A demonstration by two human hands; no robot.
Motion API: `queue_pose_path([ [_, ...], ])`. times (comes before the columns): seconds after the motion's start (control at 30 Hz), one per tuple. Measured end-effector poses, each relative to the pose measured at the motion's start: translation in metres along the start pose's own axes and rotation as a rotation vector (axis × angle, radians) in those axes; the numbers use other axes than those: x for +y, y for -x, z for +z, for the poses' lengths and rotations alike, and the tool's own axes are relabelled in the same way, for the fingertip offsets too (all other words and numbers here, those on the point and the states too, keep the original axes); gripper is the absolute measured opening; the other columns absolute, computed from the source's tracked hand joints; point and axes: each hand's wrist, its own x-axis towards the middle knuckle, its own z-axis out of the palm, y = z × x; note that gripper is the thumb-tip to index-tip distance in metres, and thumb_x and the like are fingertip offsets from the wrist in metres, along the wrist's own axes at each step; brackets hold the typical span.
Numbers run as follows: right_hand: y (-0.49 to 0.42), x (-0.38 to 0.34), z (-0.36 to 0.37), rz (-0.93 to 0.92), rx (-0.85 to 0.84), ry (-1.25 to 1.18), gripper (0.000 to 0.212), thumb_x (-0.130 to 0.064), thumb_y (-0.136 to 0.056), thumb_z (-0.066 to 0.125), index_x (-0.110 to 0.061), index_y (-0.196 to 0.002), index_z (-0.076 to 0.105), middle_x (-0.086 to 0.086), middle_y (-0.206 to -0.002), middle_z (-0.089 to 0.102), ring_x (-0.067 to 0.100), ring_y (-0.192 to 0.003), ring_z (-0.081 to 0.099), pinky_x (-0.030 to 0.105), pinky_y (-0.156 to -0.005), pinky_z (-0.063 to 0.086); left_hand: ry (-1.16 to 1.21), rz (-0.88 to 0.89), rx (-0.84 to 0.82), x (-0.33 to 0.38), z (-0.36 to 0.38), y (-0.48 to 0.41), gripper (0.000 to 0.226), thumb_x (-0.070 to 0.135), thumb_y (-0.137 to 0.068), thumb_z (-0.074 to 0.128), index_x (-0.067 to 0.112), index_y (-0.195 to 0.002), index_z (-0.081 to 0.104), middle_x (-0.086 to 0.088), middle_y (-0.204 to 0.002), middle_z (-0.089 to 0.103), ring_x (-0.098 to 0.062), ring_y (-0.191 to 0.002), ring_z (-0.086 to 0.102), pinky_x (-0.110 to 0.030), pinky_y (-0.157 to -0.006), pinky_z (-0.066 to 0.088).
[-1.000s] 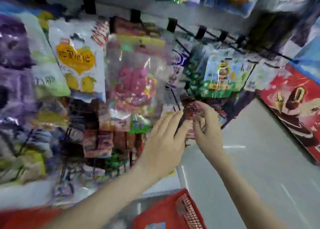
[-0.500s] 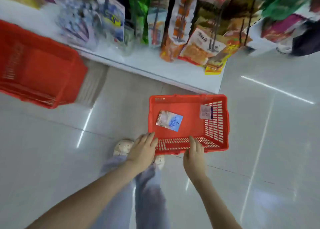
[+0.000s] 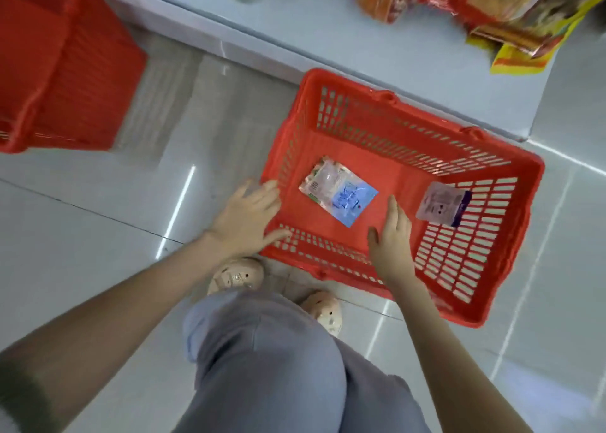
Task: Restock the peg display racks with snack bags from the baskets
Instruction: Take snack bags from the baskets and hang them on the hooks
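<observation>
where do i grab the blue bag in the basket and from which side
The blue bag lies flat on the basket floor, so pinch an edge, coming down from above. Probably best is its blue near corner, which lies closest to the open right hand.

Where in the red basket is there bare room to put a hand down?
The basket floor is bare between the blue bag and the white packet, and behind the blue bag up to the far wall. The near side is crowded: left hand and right hand flank that bag.
</observation>
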Motion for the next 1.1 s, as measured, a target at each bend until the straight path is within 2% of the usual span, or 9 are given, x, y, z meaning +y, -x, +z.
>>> queue_pose_path([
  [0.13,-0.027,0.012,0.014,-0.035,-0.083,0.119,0.084,0.004,-0.073,0.063,0.006,-0.146,0.022,0.031,-0.142,0.036,0.046,-0.129,0.035,0.049,-0.111,0.025,-0.194,-0.186,-0.093,-0.011,-0.017,-0.016,0.068,0.057,-0.085,0.042,0.007,-0.128,0.057,-0.018,-0.130,0.056,-0.035,-0.130,0.044,-0.053,-0.114,0.013],
  [0.2,-0.030,0.023,0.028,-0.045,-0.114,0.261,0.090,0.000,-0.066,0.068,0.000,-0.146,0.027,0.028,-0.139,0.043,0.044,-0.126,0.043,0.053,-0.107,0.035,-0.197,-0.148,-0.171,0.007,-0.004,-0.036,0.070,0.051,-0.091,0.045,0.013,-0.147,0.032,-0.017,-0.153,0.030,-0.032,-0.144,0.020,-0.053,-0.117,-0.001],
  [0.3,-0.029,0.039,0.039,-0.083,-0.198,0.572,0.068,-0.007,-0.074,0.053,-0.010,-0.141,0.043,0.023,-0.136,0.051,0.039,-0.124,0.051,0.060,-0.100,0.041,-0.126,-0.035,-0.377,0.025,0.033,-0.076,0.066,0.032,-0.100,0.040,0.022,-0.154,0.004,-0.014,-0.161,-0.004,-0.030,-0.148,-0.002,-0.052,-0.117,-0.002],
  [0.47,-0.050,0.056,0.052,-0.058,-0.506,1.063,0.070,-0.030,-0.098,0.041,-0.016,-0.153,-0.002,0.014,-0.160,-0.007,0.039,-0.145,-0.011,0.063,-0.111,-0.007,-0.273,0.000,-0.542,0.021,0.095,-0.136,0.073,0.029,-0.102,0.041,0.031,-0.151,-0.014,-0.009,-0.159,-0.020,-0.031,-0.147,-0.013,-0.059,-0.113,-0.002],
  [0.63,-0.079,0.056,0.054,0.080,-0.655,1.167,0.076,-0.048,-0.098,0.038,-0.019,-0.153,-0.006,0.014,-0.159,-0.014,0.042,-0.143,-0.016,0.068,-0.108,-0.010,-0.431,0.057,-0.587,-0.009,0.132,-0.158,0.096,0.037,-0.098,0.052,0.039,-0.138,-0.035,-0.001,-0.151,-0.038,-0.031,-0.143,-0.026,-0.057,-0.113,-0.008],
  [0.8,-0.093,0.044,0.042,0.132,-0.711,1.266,0.081,-0.041,-0.094,0.053,-0.012,-0.153,0.007,0.022,-0.158,0.007,0.045,-0.144,0.005,0.064,-0.113,0.006,-0.417,0.183,-0.500,-0.010,0.120,-0.167,0.070,0.013,-0.104,0.032,0.025,-0.150,-0.019,-0.011,-0.158,-0.020,-0.035,-0.146,-0.013,-0.053,-0.116,0.006],
  [0.93,-0.079,0.029,0.040,0.017,-0.736,1.364,0.049,-0.018,-0.097,0.050,-0.002,-0.141,0.038,0.024,-0.144,0.041,0.045,-0.134,0.035,0.060,-0.110,0.028,-0.135,0.098,-0.347,0.001,0.095,-0.172,0.054,0.009,-0.097,0.008,0.004,-0.151,0.005,-0.025,-0.152,0.024,-0.038,-0.137,0.031,-0.047,-0.102,0.038],
  [1.03,-0.066,0.004,0.018,-0.130,-0.633,1.165,0.029,-0.007,-0.096,0.046,-0.005,-0.123,0.058,0.013,-0.121,0.063,0.033,-0.114,0.059,0.049,-0.094,0.048,0.222,-0.070,-0.213,0.023,0.050,-0.163,0.051,0.011,-0.096,0.011,0.003,-0.142,0.030,-0.021,-0.130,0.054,-0.036,-0.116,0.057,-0.044,-0.086,0.048],
  [1.1,-0.058,-0.025,-0.009,-0.258,-0.419,0.975,0.018,-0.017,-0.083,0.068,-0.005,-0.098,0.069,0.011,-0.092,0.070,0.025,-0.084,0.069,0.034,-0.069,0.054,0.475,-0.171,-0.208,0.034,0.005,-0.150,0.030,0.014,-0.101,0.031,0.005,-0.125,0.045,-0.022,-0.109,0.066,-0.038,-0.100,0.065,-0.043,-0.076,0.048],
])
